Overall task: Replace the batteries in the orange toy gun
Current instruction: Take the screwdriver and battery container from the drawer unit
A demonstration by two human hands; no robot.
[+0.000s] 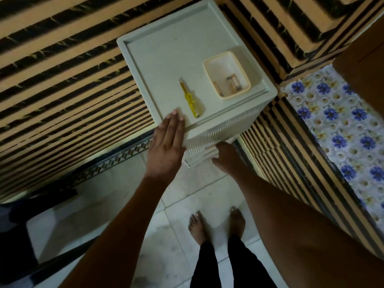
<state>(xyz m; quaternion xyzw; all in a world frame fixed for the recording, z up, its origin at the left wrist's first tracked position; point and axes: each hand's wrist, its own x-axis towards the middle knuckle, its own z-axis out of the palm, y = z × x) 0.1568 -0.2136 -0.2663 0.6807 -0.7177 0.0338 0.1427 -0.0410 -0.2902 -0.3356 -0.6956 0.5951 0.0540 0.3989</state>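
Taking the pale drawer cabinet (166, 59) as the landmark and reading from its left: the left hand (166, 146) lies flat on the near left corner of the cabinet's top, fingers straight and close together, holding nothing, apparently steadying the unit. Just to the right of those fingertips on the top lies a yellow screwdriver (189, 98), its clear handle toward the person and its tip pointing away. Further right, near the top's right edge, sits a small cream tray (209, 69) with a few batteries (233, 82) lying in its near end. Below the top, on the cabinet's ribbed front, the right hand (226, 156) reaches in at what looks like a drawer handle; its fingers are hidden under the edge, so whether they are curled on it cannot be told. The orange toy gun is not in view anywhere; it may be inside that drawer, which is only a guess. The task seems barely begun. A plastic toy of this kind should be light and stiff, with a smooth shell that could slip, so the grip or body is the sensible place to take it, leaving the battery cover exposed. The batteries are small, smooth and apt to roll, best pinched one at a time, and the screwdriver is easily taken by its handle.
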